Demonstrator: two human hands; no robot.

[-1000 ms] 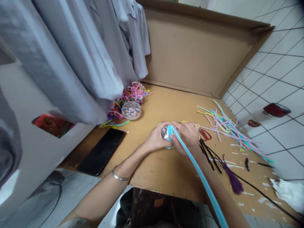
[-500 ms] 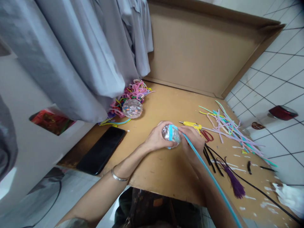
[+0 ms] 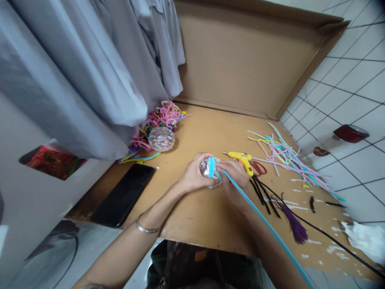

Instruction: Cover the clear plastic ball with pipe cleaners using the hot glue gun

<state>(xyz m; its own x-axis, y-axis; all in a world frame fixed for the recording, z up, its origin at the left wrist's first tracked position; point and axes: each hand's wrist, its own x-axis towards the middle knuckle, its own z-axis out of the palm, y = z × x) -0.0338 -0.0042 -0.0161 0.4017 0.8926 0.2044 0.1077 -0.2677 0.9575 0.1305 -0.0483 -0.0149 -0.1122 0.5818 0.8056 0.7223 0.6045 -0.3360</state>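
My left hand (image 3: 196, 173) is wrapped round a small clear faceted ball (image 3: 205, 167) that has a blue band across it. With its fingers pinched at the ball's right side, my right hand (image 3: 236, 176) grips a long blue pipe cleaner (image 3: 255, 204). The pipe cleaner's tail runs down along my right forearm to the bottom edge of the view. Fingers hide much of the ball's right side. To the right of my right hand lies a yellow glue gun (image 3: 245, 160).
Tangled colourful pipe cleaners (image 3: 164, 116) lie at the back left beside another clear ball (image 3: 161, 139). A black phone (image 3: 124, 194) rests at the left. Straight pipe cleaners (image 3: 285, 154), a purple tassel (image 3: 296, 230), a black cord (image 3: 321, 237) and white tissue (image 3: 362, 241) are at the right.
The whole view has shifted slightly, with the scene moving left. My left hand still holds the ball, and my right hand still pinches the blue pipe cleaner against its right side.
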